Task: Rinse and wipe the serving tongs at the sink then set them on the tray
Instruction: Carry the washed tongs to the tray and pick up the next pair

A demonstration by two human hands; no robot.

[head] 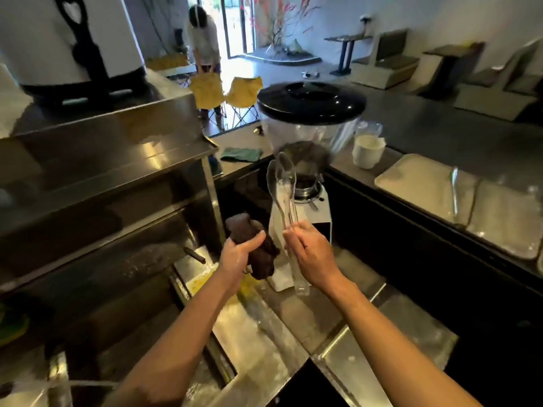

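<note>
Closest to us, 2 bare forearms reach out over the steel sink [255, 333], and no water is visibly running. Up at the hands: the left hand [239, 255] is wrapped tight round a bunched dark brown cloth [252, 239], thumb pressed across its front. The right hand [316, 255] grips the serving tongs [283, 198] about midway along, fingers curled over both arms. They're clear plastic, held nearly upright with the 2 spoon tips at the top and close together, and the hinge end pokes out below the palm. Cloth and tongs sit just beside each other, and I can't make out contact between them.

So where are we? My read is that this is the wiping stage, about to start or mid-way. Whether the rinse is complete can't be confirmed, as the plastic is too blurred to show droplets. What's left looks clear: run the cloth along the arms and tips, then carry them over.

Behind the tongs stands a coffee grinder [308, 124] with a black lid. Off to the right on the counter lies the tray [411, 174], well apart from the hands, with another clear utensil [454, 189] on it. Nearby are a white cup [367, 152] and, further left, a green rag [241, 154]. At the far doorway, a person [204, 39] bends over.
</note>
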